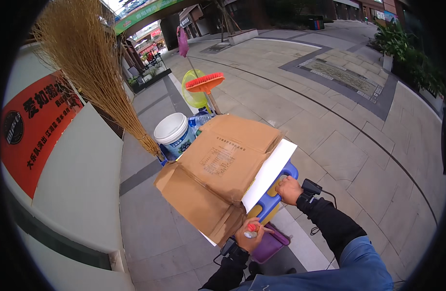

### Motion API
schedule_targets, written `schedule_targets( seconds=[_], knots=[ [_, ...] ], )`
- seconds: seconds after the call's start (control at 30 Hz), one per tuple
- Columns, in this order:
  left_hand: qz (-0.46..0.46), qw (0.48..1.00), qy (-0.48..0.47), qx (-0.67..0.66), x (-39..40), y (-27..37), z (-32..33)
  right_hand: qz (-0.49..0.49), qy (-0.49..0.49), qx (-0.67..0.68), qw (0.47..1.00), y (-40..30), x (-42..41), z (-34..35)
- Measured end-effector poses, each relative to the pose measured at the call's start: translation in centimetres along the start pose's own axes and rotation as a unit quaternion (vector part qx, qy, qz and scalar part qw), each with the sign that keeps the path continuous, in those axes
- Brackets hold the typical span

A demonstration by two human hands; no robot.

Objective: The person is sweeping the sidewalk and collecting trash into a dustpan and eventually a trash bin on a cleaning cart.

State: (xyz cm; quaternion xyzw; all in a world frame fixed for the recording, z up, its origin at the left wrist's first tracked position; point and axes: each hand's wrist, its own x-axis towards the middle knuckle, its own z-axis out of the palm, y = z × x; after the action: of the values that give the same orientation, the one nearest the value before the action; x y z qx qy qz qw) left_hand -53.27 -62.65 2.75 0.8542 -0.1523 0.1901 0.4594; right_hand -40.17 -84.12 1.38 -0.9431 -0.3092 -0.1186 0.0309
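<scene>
My right hand (289, 190) grips the blue plastic handle (269, 206) of a cleaning cart. At the handle's near end, my left hand (247, 238) is closed around what looks like a clear bottle with a red cap (252, 227); most of it is hidden by the fingers. A flattened brown cardboard box (226, 145), bearing print, lies across the top of the cart, its near corner beside my left hand. Under it a white sheet or board (277, 163) sticks out towards the handle. Below my left hand hangs a purple plastic dustpan (268, 249).
A tall twig broom (110, 91) stands at the cart's left, beside a white bucket (173, 132) and plastic bottles (201, 119). An orange brush head (205, 83) and a yellow-green net (192, 89) rise at the front. A wall with a red sign (33, 134) runs along the left.
</scene>
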Motion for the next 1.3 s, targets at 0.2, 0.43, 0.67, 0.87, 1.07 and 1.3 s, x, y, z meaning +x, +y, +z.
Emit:
schedule_targets(
  seconds=[0.2, 0.43, 0.67, 0.87, 1.07, 1.3],
  knots=[
    [-0.065, 0.997, -0.017, -0.031, -1.7, -0.2, -0.8, -0.041, -0.042, -0.016, 0.998, -0.8, -0.4, -0.3],
    [-0.048, 0.999, -0.005, -0.02, -3.1, -0.1, -2.8, -0.024, -0.067, -0.049, 0.996, -3.7, -1.0, -0.7],
    [-0.072, 0.997, -0.012, -0.014, -5.2, -0.8, -3.6, -0.018, -0.057, -0.03, 0.998, -6.0, -2.7, 0.1],
    [-0.049, 0.998, 0.02, 0.022, -7.5, -2.2, -5.3, -0.042, -0.098, -0.016, 0.994, -8.8, -2.9, 2.2],
    [-0.13, 0.99, 0.05, -0.006, -8.9, -3.9, -6.4, -0.061, -0.036, 0.102, 0.992, -11.6, -3.0, 3.8],
    [-0.188, 0.971, 0.141, -0.042, -8.3, -7.3, -6.7, -0.165, -0.094, 0.226, 0.955, -11.0, -0.2, 4.1]
  ],
)
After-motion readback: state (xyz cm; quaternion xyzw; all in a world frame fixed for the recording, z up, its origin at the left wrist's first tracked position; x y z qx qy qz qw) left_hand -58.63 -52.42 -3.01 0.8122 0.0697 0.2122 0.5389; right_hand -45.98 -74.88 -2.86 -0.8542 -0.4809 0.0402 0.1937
